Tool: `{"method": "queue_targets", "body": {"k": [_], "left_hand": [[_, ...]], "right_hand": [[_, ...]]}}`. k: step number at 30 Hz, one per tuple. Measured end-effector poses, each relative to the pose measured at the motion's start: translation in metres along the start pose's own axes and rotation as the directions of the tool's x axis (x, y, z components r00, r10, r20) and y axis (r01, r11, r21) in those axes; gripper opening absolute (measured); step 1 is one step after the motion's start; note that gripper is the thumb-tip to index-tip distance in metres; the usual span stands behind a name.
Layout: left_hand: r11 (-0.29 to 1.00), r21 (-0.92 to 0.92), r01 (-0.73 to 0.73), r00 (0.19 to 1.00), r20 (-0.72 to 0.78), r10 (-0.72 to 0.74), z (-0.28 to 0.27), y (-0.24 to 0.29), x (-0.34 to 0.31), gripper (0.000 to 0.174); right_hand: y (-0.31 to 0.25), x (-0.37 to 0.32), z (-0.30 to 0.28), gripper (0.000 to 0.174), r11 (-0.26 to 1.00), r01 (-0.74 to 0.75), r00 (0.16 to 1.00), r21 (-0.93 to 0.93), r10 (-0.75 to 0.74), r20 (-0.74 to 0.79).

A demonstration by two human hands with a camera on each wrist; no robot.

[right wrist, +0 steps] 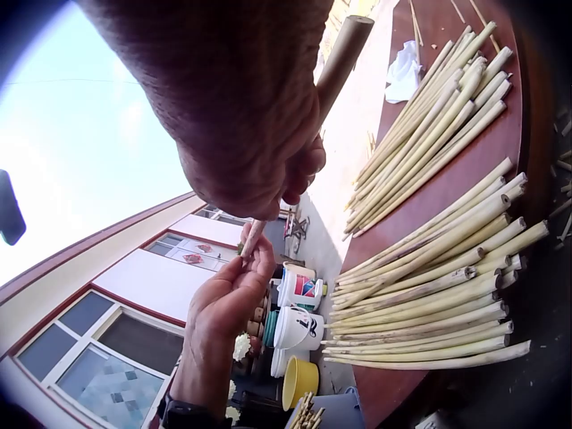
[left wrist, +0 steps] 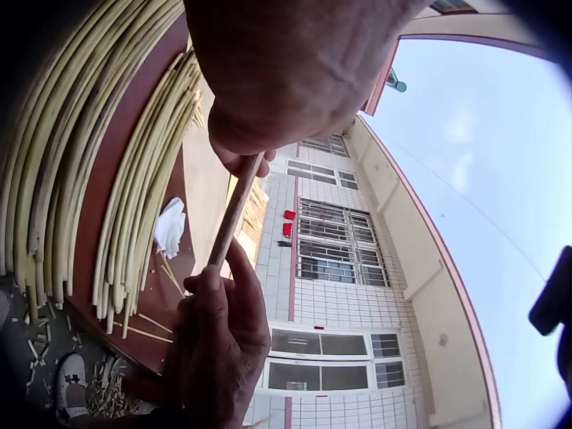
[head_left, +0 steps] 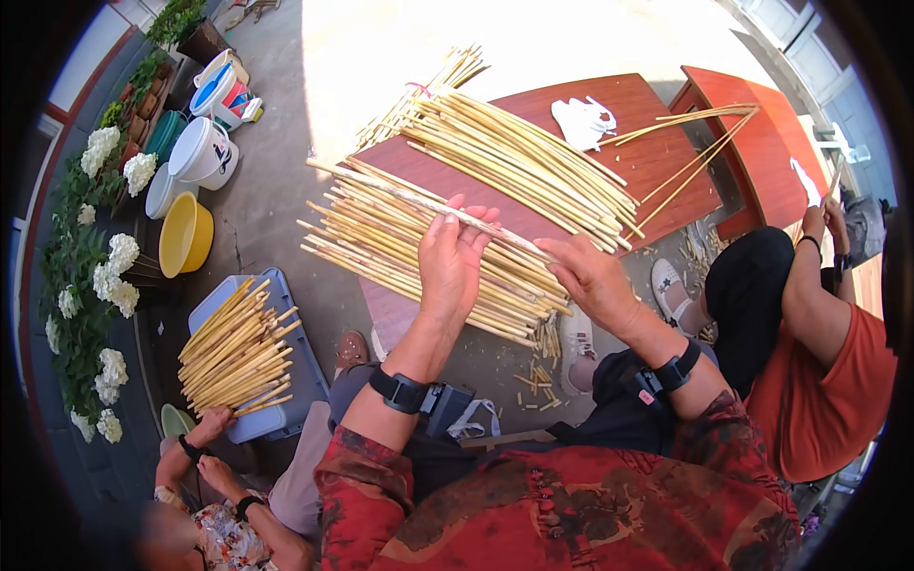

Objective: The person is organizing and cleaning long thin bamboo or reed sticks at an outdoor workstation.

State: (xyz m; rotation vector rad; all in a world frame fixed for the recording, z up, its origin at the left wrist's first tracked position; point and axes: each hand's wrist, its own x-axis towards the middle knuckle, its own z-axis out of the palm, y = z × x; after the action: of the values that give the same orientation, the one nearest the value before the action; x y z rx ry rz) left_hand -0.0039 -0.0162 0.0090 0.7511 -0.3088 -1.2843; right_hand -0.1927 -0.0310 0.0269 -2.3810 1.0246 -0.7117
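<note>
One pale stalk with brownish marks (head_left: 409, 197) is held in both hands above the near bundle of stalks (head_left: 381, 243). My left hand (head_left: 452, 262) is palm up with the stalk between thumb and fingers. My right hand (head_left: 595, 285) pinches it near its right end; in the right wrist view the cut end of the stalk (right wrist: 344, 54) sticks out past this hand. In the left wrist view the stalk (left wrist: 237, 210) spans the space between the two hands. A second bundle (head_left: 533, 162) lies beyond on the reddish table (head_left: 628, 95).
White gloves (head_left: 583, 122) and bent stalks (head_left: 705, 114) lie on the table. A blue-grey bin with short stalks (head_left: 309, 366) stands at left, near a yellow basin (head_left: 186, 236) and buckets (head_left: 203, 152). Cut pieces litter the ground. A person sits on each side.
</note>
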Motion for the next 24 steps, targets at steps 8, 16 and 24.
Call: {"method": "queue_targets", "body": {"k": [8,16,24], "left_hand": [[0.990,-0.048,-0.129,0.978,-0.172,0.119,-0.010,0.038,0.019,0.028],[0.939,-0.085,-0.334,0.890,-0.356,0.284,-0.037,0.081,0.041,0.028],[0.996,0.013,0.086,0.995,0.052,-0.086,0.008,-0.019,-0.021,0.033]], "right_hand": [[0.000,-0.003,0.000,0.035,0.999,-0.002,1.000,0.045,0.000,0.027],[0.008,-0.007,-0.002,0.036,0.995,0.098,0.995,-0.013,-0.098,-0.002],[0.001,0.004,0.005,0.031,0.993,0.086,0.992,-0.085,-0.093,-0.083]]}}
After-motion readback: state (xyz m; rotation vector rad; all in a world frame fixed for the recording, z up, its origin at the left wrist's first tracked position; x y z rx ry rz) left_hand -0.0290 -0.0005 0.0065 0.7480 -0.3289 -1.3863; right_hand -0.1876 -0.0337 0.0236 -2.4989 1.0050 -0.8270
